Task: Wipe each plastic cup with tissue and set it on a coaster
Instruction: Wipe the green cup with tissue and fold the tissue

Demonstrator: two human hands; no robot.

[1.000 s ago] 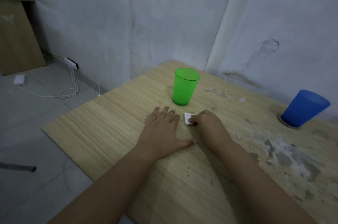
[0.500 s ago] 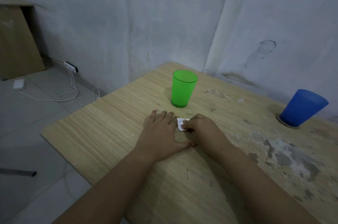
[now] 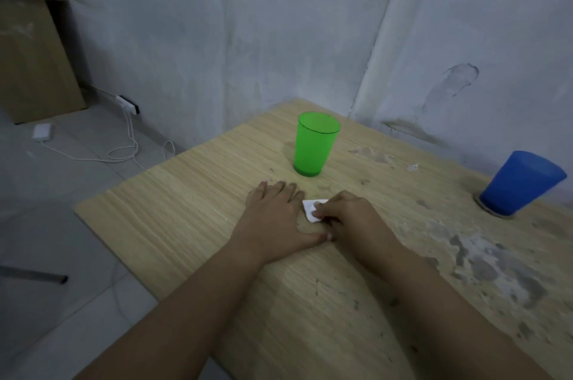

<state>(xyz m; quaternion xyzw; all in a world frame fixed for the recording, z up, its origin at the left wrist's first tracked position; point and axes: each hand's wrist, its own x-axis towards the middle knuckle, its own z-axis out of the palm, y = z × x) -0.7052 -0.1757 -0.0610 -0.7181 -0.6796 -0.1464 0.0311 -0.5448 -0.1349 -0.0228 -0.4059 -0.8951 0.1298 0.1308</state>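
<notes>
I judge the task to be about half done. The blue cup [image 3: 522, 182] stands on the far right of the counter [image 3: 186, 212], upside down as far as I can see, with its wide end down on a round coaster [image 3: 483, 209], of which only an edge shows beside it. So this cup looks finished, though I cannot say from here whether it was wiped. The green cup [image 3: 317, 144] stands upright near the far middle of the counter, directly on the wood, with no coaster under it. It is left to wipe and to set down, and I see no second coaster anywhere in the view.

My left hand [image 3: 276, 218] lies flat on the counter, palm down, its fingers [image 3: 280, 190] straight and slightly spread, holding nothing. My right hand [image 3: 347, 215] is just beside it, and its fingers [image 3: 321, 211] are curled and pinch a small folded white tissue [image 3: 311, 209] against the wood. The tissue is near the green cup but not touching it.

About contents: the green cup is translucent and appears empty, as I see no liquid inside. The inside of the blue cup is hidden, because its mouth seems to face down.
</notes>
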